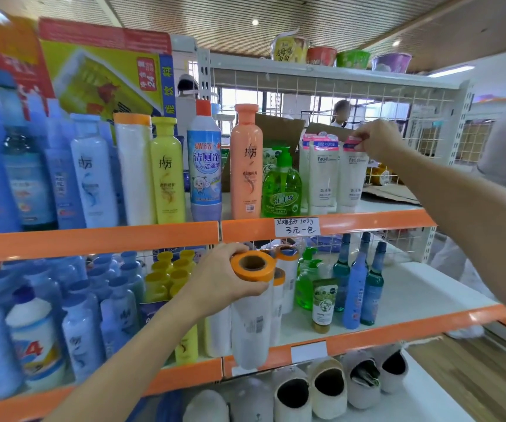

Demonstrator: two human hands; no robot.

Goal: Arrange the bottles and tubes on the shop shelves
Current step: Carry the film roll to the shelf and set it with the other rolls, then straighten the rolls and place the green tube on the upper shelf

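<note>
Two hands are working at the orange shelf edge (367, 222). Below it, the left hand (227, 278) is wrapping its fingers (256, 287) around a white bottle (250, 327) just under its orange cap. Above the edge, the right hand (376, 140) is pinching the pink cap (partly hidden) of a white tube (350, 178).

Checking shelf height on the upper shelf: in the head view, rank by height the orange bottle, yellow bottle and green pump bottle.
1. orange bottle
2. yellow bottle
3. green pump bottle
All stand on one shelf, so the ranking is fair.
</note>
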